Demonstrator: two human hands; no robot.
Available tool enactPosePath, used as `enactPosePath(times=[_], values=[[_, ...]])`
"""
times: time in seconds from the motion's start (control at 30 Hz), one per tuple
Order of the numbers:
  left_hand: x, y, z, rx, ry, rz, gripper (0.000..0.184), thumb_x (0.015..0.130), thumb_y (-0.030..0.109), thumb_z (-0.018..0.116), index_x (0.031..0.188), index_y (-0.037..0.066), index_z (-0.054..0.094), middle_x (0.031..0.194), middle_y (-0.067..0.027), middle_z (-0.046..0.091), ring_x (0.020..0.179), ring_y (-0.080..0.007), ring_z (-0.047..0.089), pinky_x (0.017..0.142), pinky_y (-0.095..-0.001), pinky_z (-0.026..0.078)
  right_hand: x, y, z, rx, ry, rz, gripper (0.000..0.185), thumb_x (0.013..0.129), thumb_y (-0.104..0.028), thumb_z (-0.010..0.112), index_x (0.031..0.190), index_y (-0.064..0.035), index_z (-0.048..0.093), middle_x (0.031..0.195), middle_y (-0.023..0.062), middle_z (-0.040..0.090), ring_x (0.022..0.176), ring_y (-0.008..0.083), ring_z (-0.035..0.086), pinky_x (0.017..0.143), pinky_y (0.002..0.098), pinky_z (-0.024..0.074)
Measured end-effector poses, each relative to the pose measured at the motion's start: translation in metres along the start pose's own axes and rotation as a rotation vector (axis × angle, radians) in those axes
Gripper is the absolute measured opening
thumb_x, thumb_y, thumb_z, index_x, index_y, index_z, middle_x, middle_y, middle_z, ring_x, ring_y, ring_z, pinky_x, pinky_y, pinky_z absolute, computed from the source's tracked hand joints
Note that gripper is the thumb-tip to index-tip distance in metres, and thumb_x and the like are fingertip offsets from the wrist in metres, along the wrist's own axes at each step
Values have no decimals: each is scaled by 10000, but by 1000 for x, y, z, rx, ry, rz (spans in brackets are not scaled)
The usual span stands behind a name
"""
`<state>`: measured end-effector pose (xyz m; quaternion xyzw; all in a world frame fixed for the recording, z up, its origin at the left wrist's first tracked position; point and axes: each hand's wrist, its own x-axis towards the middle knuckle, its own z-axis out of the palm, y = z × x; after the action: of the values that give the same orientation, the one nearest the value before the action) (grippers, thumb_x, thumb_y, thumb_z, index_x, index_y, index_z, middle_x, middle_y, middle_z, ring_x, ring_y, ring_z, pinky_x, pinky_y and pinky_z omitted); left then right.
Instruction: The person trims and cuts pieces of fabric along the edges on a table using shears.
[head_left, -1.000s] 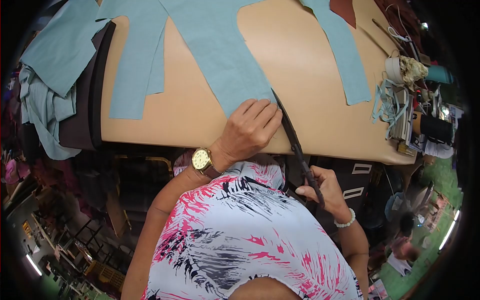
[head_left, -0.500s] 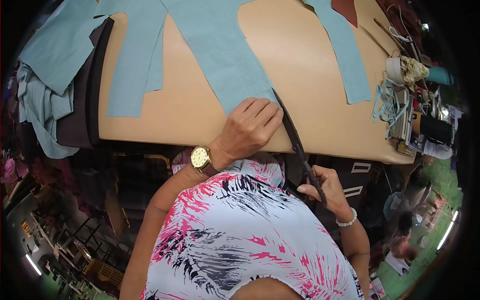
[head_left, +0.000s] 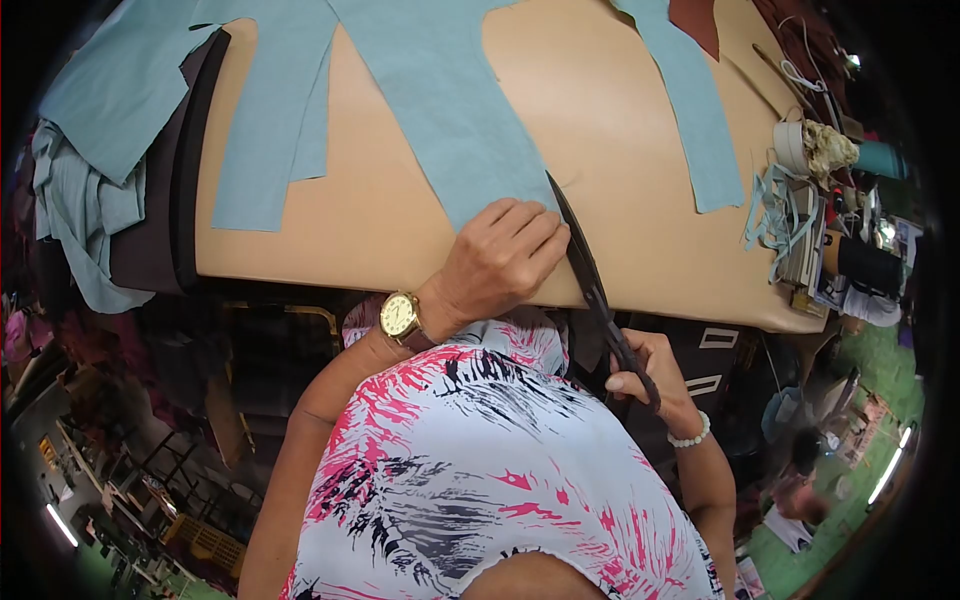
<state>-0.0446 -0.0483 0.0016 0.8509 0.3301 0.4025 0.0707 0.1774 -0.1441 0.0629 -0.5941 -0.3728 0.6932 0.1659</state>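
My left hand (head_left: 505,250), with a gold-faced watch at its wrist, is closed on the lower end of a light blue fabric piece (head_left: 450,110). The fingers hide that end. In my right hand (head_left: 655,370) are long dark scissors (head_left: 592,280), gripped by the handles in front of my body. Their blades look closed or nearly so and point away from me. The tip lies along the right edge of the fabric, just beside my left fingers. A thin thread shows near the tip.
More blue pieces lie on the tan table (head_left: 370,240), one strip (head_left: 700,150) to the right. Blue cloth (head_left: 85,230) hangs over the left end. Fabric scraps (head_left: 780,215), a white roll (head_left: 790,147) and other items crowd the right edge. A person (head_left: 800,490) is at lower right.
The scissor handles have shifted slightly right with my right hand, while the tip stays at the fabric's edge. A thin thread now shows beside the tip. My left hand has hardly moved.
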Motion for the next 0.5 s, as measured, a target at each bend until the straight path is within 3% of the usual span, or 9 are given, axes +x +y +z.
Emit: enactPosePath(times=[0.5], values=[[-1,0,-6,-84,8,-7,222,600,36,656,813,-3,613,833,-85,604,758,-225,598,660,-328,491,21,-12,6,-36,-3,-50,384,611,-273,805,636,-52,492,505,-28,454,423,44,443,388,177,308]])
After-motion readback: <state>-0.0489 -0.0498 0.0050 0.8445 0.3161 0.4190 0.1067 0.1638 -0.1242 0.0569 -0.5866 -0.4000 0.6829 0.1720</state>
